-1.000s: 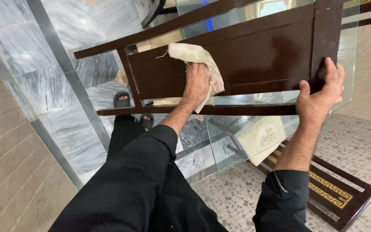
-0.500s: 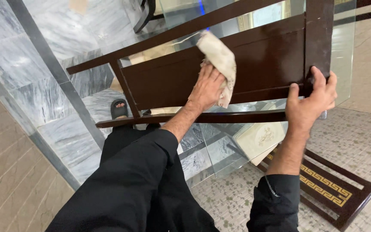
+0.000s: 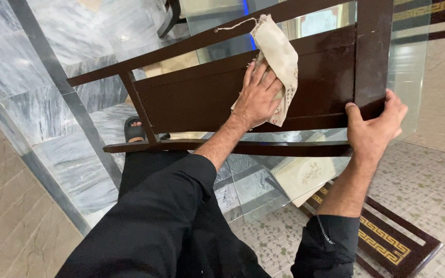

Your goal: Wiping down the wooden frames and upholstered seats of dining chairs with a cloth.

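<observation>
A dark brown wooden chair frame (image 3: 197, 98) is tilted in front of me, its glossy panel facing up. My left hand (image 3: 257, 95) presses a beige cloth (image 3: 279, 51) flat against the panel near its upper edge, fingers spread over the cloth. A loose thread trails from the cloth's top corner. My right hand (image 3: 374, 128) grips the chair's upright post (image 3: 372, 56) at its lower right end, thumb on the near side. Both arms wear black sleeves.
A glass tabletop (image 3: 408, 67) lies behind and under the chair. Grey marble floor tiles (image 3: 52, 108) spread to the left, with my sandalled foot (image 3: 134, 129) below the frame. A dark rug with gold border (image 3: 392, 237) and a pale cushioned seat (image 3: 305, 175) sit lower right.
My left hand has slid the cloth up and to the right across the panel. The right hand has shifted slightly lower on the post, and the chair has tilted a little toward me.
</observation>
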